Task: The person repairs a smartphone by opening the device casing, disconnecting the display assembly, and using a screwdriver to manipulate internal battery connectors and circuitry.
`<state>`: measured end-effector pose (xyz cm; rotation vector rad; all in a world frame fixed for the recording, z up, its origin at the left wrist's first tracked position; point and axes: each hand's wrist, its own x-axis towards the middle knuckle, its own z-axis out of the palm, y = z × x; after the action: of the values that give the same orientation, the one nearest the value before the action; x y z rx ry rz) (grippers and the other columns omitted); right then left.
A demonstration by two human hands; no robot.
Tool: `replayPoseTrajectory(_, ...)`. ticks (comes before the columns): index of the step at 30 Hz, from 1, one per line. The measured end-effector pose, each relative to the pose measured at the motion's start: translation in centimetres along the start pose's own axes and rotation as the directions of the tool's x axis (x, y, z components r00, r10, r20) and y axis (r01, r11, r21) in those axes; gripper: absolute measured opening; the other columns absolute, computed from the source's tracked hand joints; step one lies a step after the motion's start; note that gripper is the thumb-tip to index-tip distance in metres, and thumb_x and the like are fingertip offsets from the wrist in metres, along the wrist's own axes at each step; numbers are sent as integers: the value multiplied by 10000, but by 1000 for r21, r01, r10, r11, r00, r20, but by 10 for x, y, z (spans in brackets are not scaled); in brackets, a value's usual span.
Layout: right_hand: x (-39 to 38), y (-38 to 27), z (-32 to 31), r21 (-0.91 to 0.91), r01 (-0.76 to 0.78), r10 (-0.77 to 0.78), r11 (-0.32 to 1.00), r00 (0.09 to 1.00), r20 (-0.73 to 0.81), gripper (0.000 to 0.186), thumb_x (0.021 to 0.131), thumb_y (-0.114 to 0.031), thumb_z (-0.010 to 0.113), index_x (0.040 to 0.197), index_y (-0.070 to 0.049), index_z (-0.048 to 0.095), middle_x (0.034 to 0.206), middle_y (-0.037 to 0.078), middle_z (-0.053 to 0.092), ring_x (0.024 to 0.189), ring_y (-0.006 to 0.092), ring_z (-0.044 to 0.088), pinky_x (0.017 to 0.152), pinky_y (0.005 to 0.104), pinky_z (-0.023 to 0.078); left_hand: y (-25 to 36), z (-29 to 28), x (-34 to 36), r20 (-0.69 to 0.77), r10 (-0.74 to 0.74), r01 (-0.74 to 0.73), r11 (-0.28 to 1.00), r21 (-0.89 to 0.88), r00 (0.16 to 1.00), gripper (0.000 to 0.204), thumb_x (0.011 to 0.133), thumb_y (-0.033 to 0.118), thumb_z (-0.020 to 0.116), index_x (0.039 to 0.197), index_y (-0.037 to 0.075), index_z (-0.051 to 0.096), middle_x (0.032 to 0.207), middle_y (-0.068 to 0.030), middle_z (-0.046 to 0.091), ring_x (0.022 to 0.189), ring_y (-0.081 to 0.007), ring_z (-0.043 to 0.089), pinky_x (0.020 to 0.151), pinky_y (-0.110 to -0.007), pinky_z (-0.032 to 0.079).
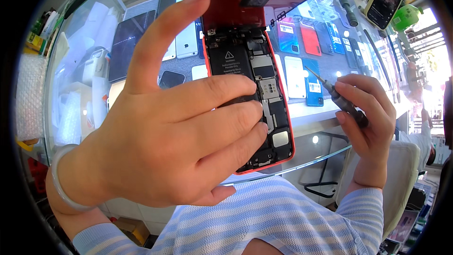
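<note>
An opened phone (pixel 280 119) with a red frame shows its black battery (pixel 230 60), metal shields and a square silvery part. Its lifted screen panel (pixel 233 0), red in tint, rises from the top end. My left hand (pixel 174 132) reaches across the phone's left side, fingers stretched over the battery and their tips near its right edge. The thumb is spread upward to the left edge of the panel; whether it touches is unclear. To the right of the phone, my right hand (pixel 370 108) grips a dark screwdriver (pixel 347 105), its thin tip aimed up and left.
Several phones, among them a blue one (pixel 288 38) and a red one (pixel 310 38), lie beneath the glass counter (pixel 311 146). Another phone (pixel 384 0) leans on a stand at the upper right. Bubble wrap (pixel 30 97) stands far left; a pale chair (pixel 401 174) is at right.
</note>
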<state>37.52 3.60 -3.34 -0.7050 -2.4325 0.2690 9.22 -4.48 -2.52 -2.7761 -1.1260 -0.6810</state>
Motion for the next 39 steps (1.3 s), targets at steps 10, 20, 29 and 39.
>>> replayPoseTrajectory(10,0,0,2,-2,-23,23,1000,1000,-10,337,694,-63,716,1029,-43,693,979,124,653,742,210,625,625,296,501,7,-7,3,96,-77,73,996,46,992,454,732,578,642,877,156,727,910,19,668,958,-188,648,1052,-759,50)
replayPoseTrajectory(20,1,-3,1,7,-28,28,1000,1000,4,329,696,-48,703,1024,-37,692,967,121,656,784,241,640,665,319,505,11,-9,4,134,-95,85,993,84,986,442,789,576,599,873,161,725,951,19,657,976,-185,638,1063,-749,60)
replayPoseTrajectory(29,2,-6,1,-15,0,0,1000,1000,11,314,702,7,669,1013,-28,691,946,117,651,787,244,639,667,320,498,8,-1,2,0,-26,26,999,-23,1000,410,665,470,714,882,123,707,963,-4,637,984,-193,630,1083,-721,108)
replayPoseTrajectory(39,0,-5,0,-25,23,-22,999,1000,12,313,745,17,662,1055,-19,670,951,119,646,808,248,638,673,316,500,-11,12,-7,-92,136,-138,990,-27,986,465,560,367,792,943,120,699,993,-16,654,1003,-205,631,1099,-687,129)
